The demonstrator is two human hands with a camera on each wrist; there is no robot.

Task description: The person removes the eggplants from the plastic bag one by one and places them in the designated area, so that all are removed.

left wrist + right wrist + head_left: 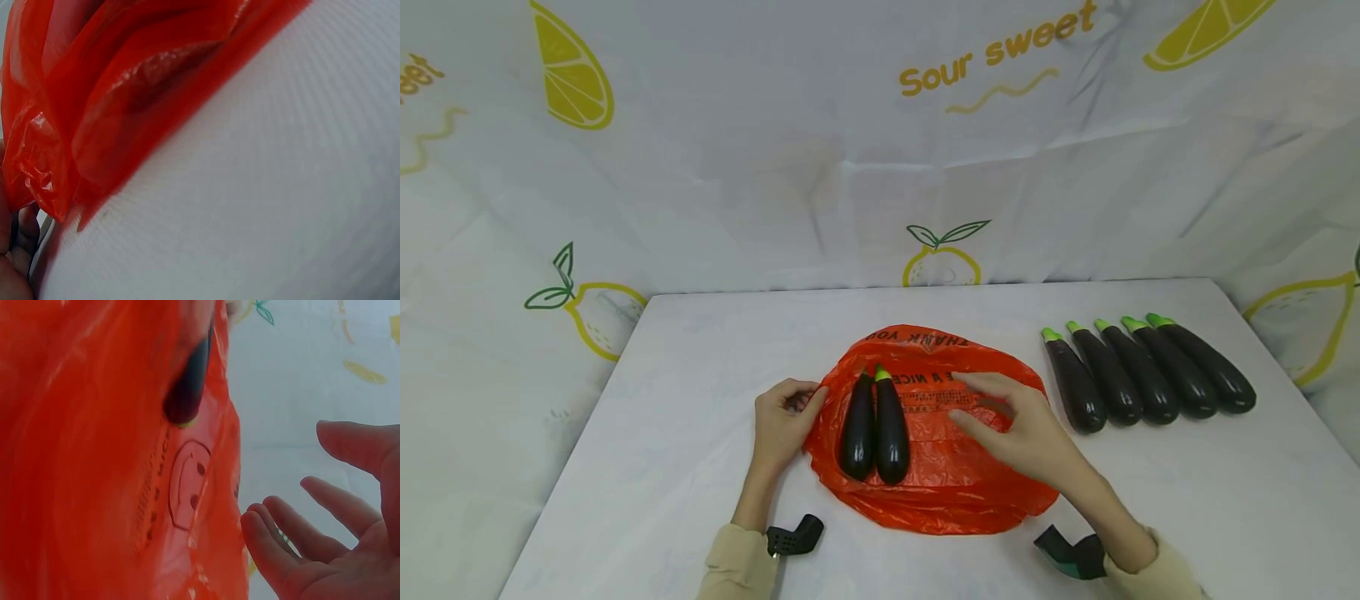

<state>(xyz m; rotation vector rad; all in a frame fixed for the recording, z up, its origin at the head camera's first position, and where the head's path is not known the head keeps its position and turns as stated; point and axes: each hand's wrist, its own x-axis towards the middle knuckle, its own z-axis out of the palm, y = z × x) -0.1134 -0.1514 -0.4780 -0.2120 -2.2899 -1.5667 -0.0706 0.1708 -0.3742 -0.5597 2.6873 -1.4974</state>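
A red plastic bag [955,467] with black print lies spread wide on the white table. Two eggplants [875,429] rest side by side in its left part, stems toward the back. My left hand [784,421] pinches the bag's left edge between thumb and fingers; in the left wrist view the gathered red film [40,162] shows beside the fingertips. Over the bag's right side hovers my right hand [1018,421], thumb and fingers spread apart with nothing between them. The right wrist view shows those parted fingers [306,531] beside the bag and one eggplant [189,384] end.
Several more eggplants [1150,371] lie in a slanted row at the right of the table [700,358], green stems pointing back. A white cloth [737,167] printed with lemons hangs behind. Dark straps [795,535] sit at both wrists.
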